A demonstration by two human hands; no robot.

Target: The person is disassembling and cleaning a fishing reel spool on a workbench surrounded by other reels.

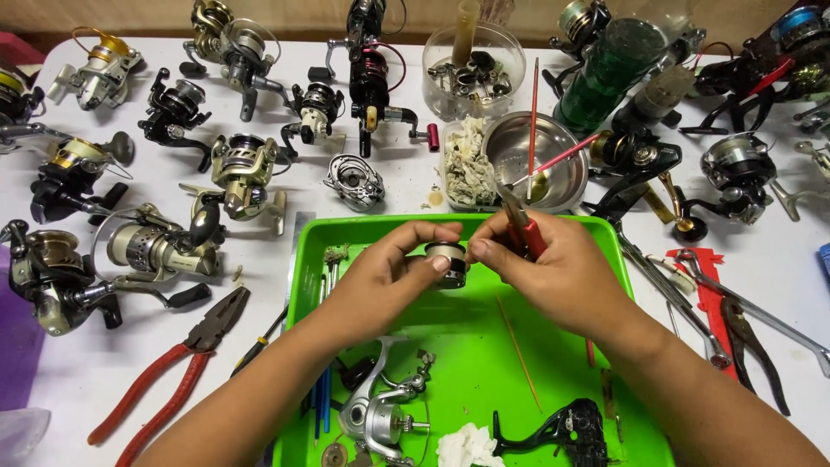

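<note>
Above the green tray at frame centre, the left hand pinches a small dark spool between thumb and fingers. Touching it from the right, the right hand is closed around red-handled pliers. Fishing reels crowd the white bench at left.

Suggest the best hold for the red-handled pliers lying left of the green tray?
Take the red-handled pliers by the two red handles, from above. They lie flat on the white table, jaws toward the green tray, handles splayed toward the near edge with bare table around them. The jaw end sits close to the reels and tray wall, so that end looks cramped.
</note>
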